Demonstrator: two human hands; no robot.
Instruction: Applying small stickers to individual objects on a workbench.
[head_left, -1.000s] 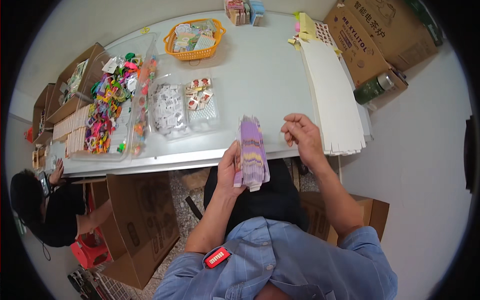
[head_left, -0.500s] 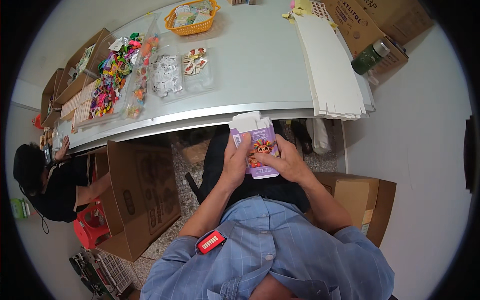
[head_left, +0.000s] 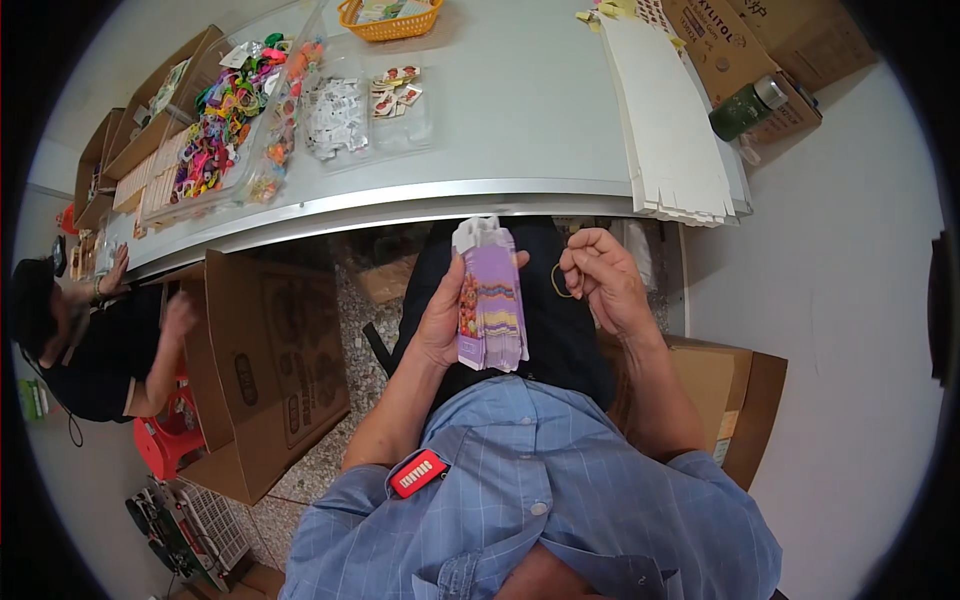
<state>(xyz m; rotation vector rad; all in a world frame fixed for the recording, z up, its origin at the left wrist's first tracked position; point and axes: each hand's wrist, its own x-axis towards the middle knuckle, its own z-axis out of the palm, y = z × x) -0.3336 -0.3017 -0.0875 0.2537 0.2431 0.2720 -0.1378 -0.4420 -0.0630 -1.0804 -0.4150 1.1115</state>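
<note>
Over my lap, in front of the table edge, my left hand [head_left: 438,318] grips a thick stack of flat purple cartons [head_left: 497,295]. The stack is tilted so its layered edges show, and white flaps stick out at its far end. To the right of the cartons and apart from them, my right hand [head_left: 612,282] is raised with its fingers pinched together. From those fingers hangs a thin yellowish rubber band [head_left: 555,284] in an open loop.
On the table [head_left: 510,130] are a clear bin of colourful trinkets [head_left: 225,125], trays of small cards [head_left: 397,95], an orange basket [head_left: 390,28] and long white card strips [head_left: 670,140]. Cardboard boxes [head_left: 290,350] flank my legs. A co-worker [head_left: 100,340] sits at far left.
My right hand has left the cartons and moved right, now holding a rubber band. The stack has turned in my left hand from its printed face to its layered side.
</note>
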